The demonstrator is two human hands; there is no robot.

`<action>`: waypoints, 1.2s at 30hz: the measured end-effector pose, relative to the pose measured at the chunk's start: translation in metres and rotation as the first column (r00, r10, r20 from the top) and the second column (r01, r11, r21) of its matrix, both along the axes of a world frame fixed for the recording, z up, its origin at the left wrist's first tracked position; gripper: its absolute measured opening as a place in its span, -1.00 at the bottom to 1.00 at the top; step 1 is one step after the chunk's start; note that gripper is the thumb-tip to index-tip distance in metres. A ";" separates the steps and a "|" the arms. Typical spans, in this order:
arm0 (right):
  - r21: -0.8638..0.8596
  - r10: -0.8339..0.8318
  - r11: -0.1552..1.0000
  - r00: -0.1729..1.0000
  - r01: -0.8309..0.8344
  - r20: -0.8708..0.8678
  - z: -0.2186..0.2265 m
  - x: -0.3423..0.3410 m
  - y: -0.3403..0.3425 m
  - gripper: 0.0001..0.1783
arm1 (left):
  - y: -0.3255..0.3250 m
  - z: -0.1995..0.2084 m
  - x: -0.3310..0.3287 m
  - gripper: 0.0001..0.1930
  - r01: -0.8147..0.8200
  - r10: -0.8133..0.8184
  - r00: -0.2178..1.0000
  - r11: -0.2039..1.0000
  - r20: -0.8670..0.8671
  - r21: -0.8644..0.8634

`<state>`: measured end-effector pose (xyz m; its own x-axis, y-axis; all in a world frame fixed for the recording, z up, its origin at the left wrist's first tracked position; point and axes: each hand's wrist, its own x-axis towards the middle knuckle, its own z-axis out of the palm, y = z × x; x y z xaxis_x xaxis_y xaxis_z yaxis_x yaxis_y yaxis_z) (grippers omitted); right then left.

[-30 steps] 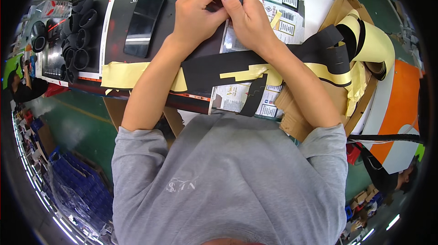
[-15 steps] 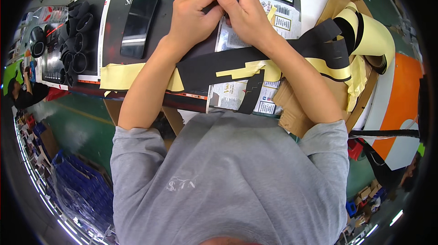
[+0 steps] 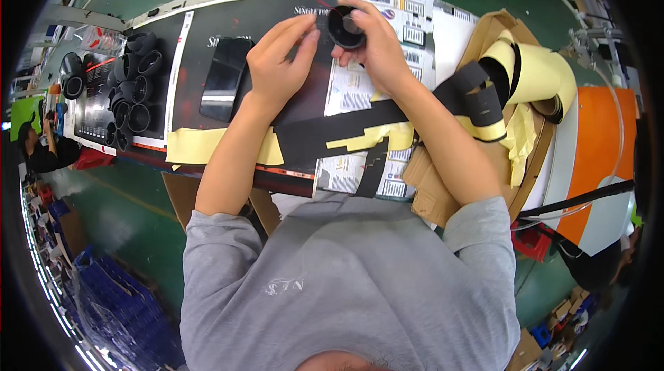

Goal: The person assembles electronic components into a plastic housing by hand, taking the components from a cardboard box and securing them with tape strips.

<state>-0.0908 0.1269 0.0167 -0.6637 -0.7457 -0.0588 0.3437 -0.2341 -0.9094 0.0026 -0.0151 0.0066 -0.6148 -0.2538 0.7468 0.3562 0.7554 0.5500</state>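
Note:
A round black cup-like part (image 3: pixel 340 33) with a hollow, shiny inside is gripped in my right hand (image 3: pixel 380 49), whose fingers wrap around its rim and side. A thin red wire (image 3: pixel 321 2) shows beside it. Just to the left, my left hand (image 3: pixel 280 60) is apart from the part, thumb and fingers separated with nothing seen between them. Below both hands lies a strip of black foam tape (image 3: pixel 304 141) with yellow backing paper (image 3: pixel 200 145). A black phone (image 3: pixel 225 84) rests on the table left of my left hand.
Several black curved housings (image 3: pixel 138 118) cluster at the table's left. On the right, a roll of yellow-backed black tape (image 3: pixel 543 73) sits on brown cardboard (image 3: pixel 477 39). An orange and white panel (image 3: pixel 602 136) stands beyond. Far left, another person (image 3: pixel 45 146) is at work.
My left hand has come away from the part and moved left, its fingers parting. My right hand keeps the part, now turned so its hollow inside shows. The whole view has shifted.

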 end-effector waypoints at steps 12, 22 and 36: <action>-0.008 0.181 0.983 0.983 -0.181 0.025 0.001 0.006 0.000 -0.36 | 0.013 0.004 0.004 -0.61 0.030 -0.541 0.812 0.415 0.220 0.909; 0.420 0.345 0.894 0.354 0.158 -0.869 0.093 0.032 0.040 -0.80 | -0.002 -0.010 -0.002 -0.73 0.102 -0.493 0.865 0.351 0.091 0.931; 0.545 0.547 0.836 -0.044 0.062 -0.836 0.009 0.107 0.101 -0.73 | -0.001 -0.003 -0.003 -0.66 0.091 -0.516 0.849 0.357 0.115 0.930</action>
<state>0.0164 0.2275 0.0258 -0.0762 -0.9853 0.1528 -0.9364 0.0181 -0.3506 -0.0005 -0.0159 0.0037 -0.9337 -0.3551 -0.0456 0.0846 -0.3427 0.9356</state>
